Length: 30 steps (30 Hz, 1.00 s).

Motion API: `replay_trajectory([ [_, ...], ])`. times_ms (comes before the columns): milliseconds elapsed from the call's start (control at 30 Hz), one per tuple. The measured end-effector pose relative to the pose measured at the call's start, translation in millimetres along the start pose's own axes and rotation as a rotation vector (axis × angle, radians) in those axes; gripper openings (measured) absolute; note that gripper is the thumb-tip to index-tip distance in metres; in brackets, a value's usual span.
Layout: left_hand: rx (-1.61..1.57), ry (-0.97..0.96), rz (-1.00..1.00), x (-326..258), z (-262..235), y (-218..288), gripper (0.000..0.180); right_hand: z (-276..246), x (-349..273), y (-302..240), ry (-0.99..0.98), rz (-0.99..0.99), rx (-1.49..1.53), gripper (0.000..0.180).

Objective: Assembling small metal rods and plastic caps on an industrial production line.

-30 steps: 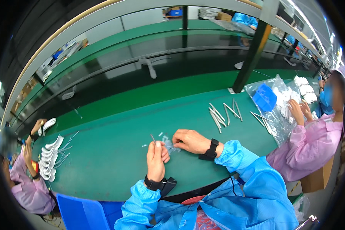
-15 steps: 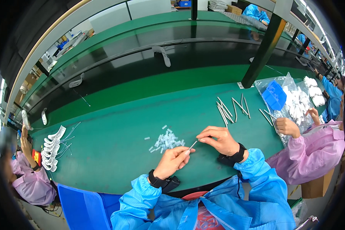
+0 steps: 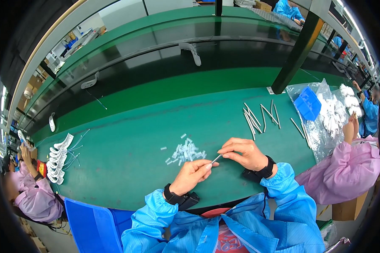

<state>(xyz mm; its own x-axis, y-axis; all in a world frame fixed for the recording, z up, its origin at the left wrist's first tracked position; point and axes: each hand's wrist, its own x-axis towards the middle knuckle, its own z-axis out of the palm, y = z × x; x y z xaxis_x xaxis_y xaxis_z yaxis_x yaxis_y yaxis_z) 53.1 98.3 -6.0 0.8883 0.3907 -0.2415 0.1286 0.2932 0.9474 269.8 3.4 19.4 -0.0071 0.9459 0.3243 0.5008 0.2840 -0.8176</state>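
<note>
Both my hands meet over the green table (image 3: pixel 126 160), pinching one thin metal rod (image 3: pixel 216 158) between them. My left hand (image 3: pixel 193 175) holds its lower end with thumb and forefinger. My right hand (image 3: pixel 242 154) grips the upper end with closed fingertips. Just to the left of the rod lies a small pile of short clear plastic tubes (image 3: pixel 185 150). Further right, several loose metal rods (image 3: pixel 257 116) lie spread on the table. Both my arms wear blue sleeves and black wrist straps.
A clear bag with a blue box (image 3: pixel 308 103) and white parts lies at the right, where a person in pink (image 3: pixel 350 164) works. At the left another person in pink (image 3: pixel 27 189) sits by stacked white parts (image 3: pixel 57 158). A dark conveyor (image 3: pixel 177 55) runs behind.
My hands have left the tube pile and come together on one rod, lifted just above the table. The view has shifted a little.
</note>
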Motion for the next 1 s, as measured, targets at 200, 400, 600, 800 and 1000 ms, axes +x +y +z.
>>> replay_trajectory([
  [200, 0.123, 0.051, 0.043, 0.7, -0.5, -7.4, 0.029, 0.4, -0.1, -1.6, -0.02, -0.061, -0.022, 0.018],
  [400, 0.176, 0.041, 0.048, 0.6, -1.0, -11.9, 0.027, 0.2, -3.3, 0.1, -0.095, -0.103, -0.037, 0.019],
  [600, 0.215, 0.009, 0.033, -1.1, -0.7, -5.6, 0.026, 3.4, 1.3, -7.1, -0.141, -0.272, -0.149, 0.021],
  [800, 0.166, 0.012, 0.063, -0.6, 0.3, -7.2, 0.026, -7.3, -3.5, -8.0, -0.074, -0.124, -0.091, 0.017],
  [1000, 0.184, -0.004, 0.06, -0.9, -1.7, -9.1, 0.024, 5.1, -5.1, -4.7, -0.107, -0.136, -0.067, 0.013],
])
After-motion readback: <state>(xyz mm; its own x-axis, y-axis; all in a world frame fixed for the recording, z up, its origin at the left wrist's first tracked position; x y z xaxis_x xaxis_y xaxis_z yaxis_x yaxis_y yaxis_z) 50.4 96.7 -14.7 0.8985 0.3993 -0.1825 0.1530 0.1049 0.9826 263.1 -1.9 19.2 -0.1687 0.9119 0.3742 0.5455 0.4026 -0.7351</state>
